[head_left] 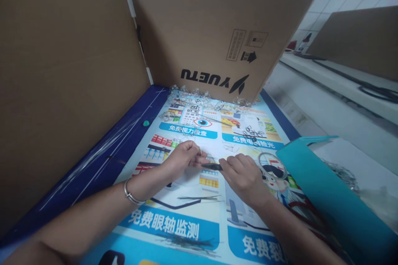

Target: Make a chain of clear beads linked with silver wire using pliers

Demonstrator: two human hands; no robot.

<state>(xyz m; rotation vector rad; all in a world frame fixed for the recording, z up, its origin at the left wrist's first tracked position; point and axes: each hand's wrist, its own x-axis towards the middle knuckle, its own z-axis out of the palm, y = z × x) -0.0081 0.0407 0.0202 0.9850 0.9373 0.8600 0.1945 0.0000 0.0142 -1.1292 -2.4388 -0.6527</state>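
Observation:
In the middle of the head view, my left hand is closed in a pinch on a thin wire that curves up from the fingertips. My right hand wraps round a dark pointed tool, which looks like pliers; its handles are hidden in the fist. The tool's tip reaches my left fingertips. Below the hands lie several loose straight wires. Nearer to me is a larger bunch of thin wires.
A printed blue mat covers the table. Cardboard panels stand at the left and back. Clear tangled pieces line the back; black wire loops lie nearer. A teal-edged box holds wire coils at right. A green cap lies left.

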